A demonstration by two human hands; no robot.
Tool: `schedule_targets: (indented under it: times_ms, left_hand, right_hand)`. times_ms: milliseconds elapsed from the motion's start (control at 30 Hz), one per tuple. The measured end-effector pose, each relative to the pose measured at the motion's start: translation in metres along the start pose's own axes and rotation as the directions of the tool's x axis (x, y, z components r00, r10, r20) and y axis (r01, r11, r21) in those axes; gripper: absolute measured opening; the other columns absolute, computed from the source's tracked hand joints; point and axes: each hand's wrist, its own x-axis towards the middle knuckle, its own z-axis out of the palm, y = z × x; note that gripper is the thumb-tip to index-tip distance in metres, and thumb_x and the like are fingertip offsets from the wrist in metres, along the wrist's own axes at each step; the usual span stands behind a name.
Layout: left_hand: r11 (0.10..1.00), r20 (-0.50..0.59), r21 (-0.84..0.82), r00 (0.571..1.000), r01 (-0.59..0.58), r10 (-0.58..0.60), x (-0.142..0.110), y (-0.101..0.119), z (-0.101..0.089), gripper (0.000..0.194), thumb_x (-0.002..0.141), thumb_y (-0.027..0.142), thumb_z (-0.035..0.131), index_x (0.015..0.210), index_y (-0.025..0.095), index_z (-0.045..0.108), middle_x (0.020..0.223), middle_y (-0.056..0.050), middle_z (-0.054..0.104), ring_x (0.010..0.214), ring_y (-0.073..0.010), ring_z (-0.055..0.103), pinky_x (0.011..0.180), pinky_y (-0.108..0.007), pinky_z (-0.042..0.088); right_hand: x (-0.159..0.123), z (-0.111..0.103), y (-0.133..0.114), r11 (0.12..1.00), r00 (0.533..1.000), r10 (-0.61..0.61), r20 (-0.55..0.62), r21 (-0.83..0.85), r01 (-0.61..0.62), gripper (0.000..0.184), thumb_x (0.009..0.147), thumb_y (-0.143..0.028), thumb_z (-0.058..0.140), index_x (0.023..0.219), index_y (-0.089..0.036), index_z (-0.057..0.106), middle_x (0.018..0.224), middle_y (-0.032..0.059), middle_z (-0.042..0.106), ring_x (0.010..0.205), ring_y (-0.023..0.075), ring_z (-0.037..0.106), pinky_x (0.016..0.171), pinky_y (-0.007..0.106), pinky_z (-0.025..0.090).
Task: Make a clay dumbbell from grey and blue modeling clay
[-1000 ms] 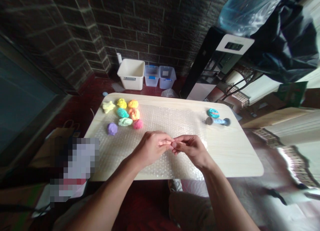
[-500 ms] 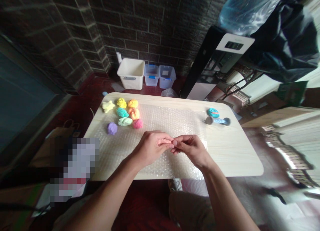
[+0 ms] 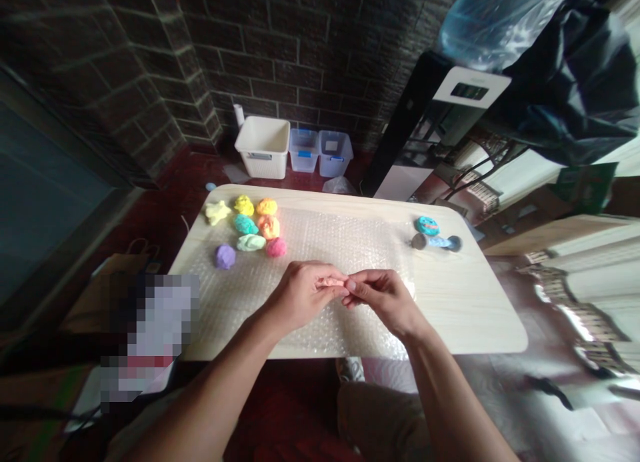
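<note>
Over the near middle of the bubble wrap (image 3: 330,242), my left hand (image 3: 303,292) and my right hand (image 3: 387,301) meet at the fingertips. Between the thumb and fingers of my left hand shows a small piece of light pink clay (image 3: 332,283), mostly hidden. My right thumb and forefinger pinch its right end. Beyond my left hand lie a pink clay lump (image 3: 276,247), an orange lump (image 3: 269,227), a pale green lump (image 3: 251,243) and a purple lump (image 3: 225,256).
Teal (image 3: 245,224), yellow (image 3: 244,205), yellow-orange (image 3: 267,207) and pale yellow (image 3: 217,213) lumps sit at the table's far left. A turquoise disc (image 3: 427,225) and a dumbbell-shaped object (image 3: 437,243) lie at right. Behind the table (image 3: 465,302) stand a white bin (image 3: 264,162) and a water dispenser (image 3: 410,129).
Slightly more of the pink clay shows between my left thumb and fingers. Both hands have stayed almost in place, with small finger movements only.
</note>
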Motion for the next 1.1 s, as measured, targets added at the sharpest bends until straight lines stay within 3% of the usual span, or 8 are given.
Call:
schedule_targets:
  times_ms: [267,433,767,867,967,1100]
  left_hand:
    - [0.989,0.08,-0.13,0.995,0.073,-0.063,0.001,0.01,-0.002,0.009,0.094,0.024,0.078,0.1,0.018,0.08,0.09,-0.004,0.085,0.084,-0.0195,0.082,0.074,-0.025,0.062]
    - [0.998,0.012,-0.054,1.0,0.03,-0.029,-0.001,0.004,0.0,0.007,0.09,0.018,0.079,0.096,0.02,0.083,0.088,-0.003,0.084,0.081,-0.0186,0.081,0.071,-0.025,0.06]
    - [1.0,0.032,-0.005,0.999,0.007,-0.007,0.002,0.011,-0.005,0.014,0.09,0.023,0.082,0.104,0.019,0.082,0.093,-0.004,0.084,0.08,-0.0176,0.078,0.069,-0.024,0.057]
    - [0.998,-0.012,0.05,1.0,-0.026,0.027,0.002,0.008,-0.005,0.006,0.091,0.017,0.081,0.095,0.019,0.084,0.089,-0.004,0.084,0.077,-0.0163,0.076,0.068,-0.024,0.055]
    - [0.991,-0.009,0.091,0.995,-0.093,0.094,0.002,0.006,-0.004,0.009,0.091,0.014,0.079,0.091,0.02,0.085,0.087,-0.004,0.083,0.077,-0.0156,0.075,0.068,-0.024,0.055]
    - [0.988,-0.02,0.098,0.993,-0.117,0.119,0.001,0.006,-0.003,0.01,0.09,0.012,0.079,0.092,0.02,0.085,0.09,-0.005,0.083,0.08,-0.0172,0.077,0.07,-0.026,0.056]
  right_hand:
    - [0.001,-0.006,0.002,0.999,0.999,-0.037,-0.022,0.001,0.037,0.03,0.074,-0.039,0.1,0.091,-0.018,0.089,0.075,0.0061,0.081,0.065,0.0131,0.07,0.066,0.025,0.057]
    - [0.0,-0.004,0.0,1.0,0.999,0.009,0.045,-0.027,-0.008,0.034,0.085,-0.048,0.091,0.094,-0.016,0.089,0.075,0.0083,0.081,0.065,0.0152,0.073,0.064,0.026,0.059]
    - [0.001,-0.002,0.002,0.997,0.996,-0.07,-0.047,-0.035,0.069,0.027,0.072,-0.038,0.101,0.088,-0.02,0.089,0.077,0.0053,0.082,0.067,0.0136,0.07,0.068,0.026,0.057]
    - [0.0,-0.001,0.0,0.995,0.996,-0.078,-0.042,-0.058,0.076,0.029,0.078,-0.043,0.096,0.092,-0.019,0.088,0.079,0.0059,0.082,0.068,0.015,0.07,0.067,0.028,0.057]
    - [-0.001,-0.002,-0.004,0.991,0.998,-0.055,-0.004,-0.12,0.055,0.032,0.085,-0.047,0.09,0.095,-0.017,0.089,0.077,0.0077,0.082,0.067,0.0157,0.07,0.067,0.029,0.057]
    - [-0.002,-0.004,-0.004,0.981,0.998,-0.056,0.018,-0.184,0.058,0.031,0.085,-0.047,0.09,0.091,-0.016,0.09,0.073,0.0072,0.081,0.067,0.0157,0.069,0.068,0.029,0.056]
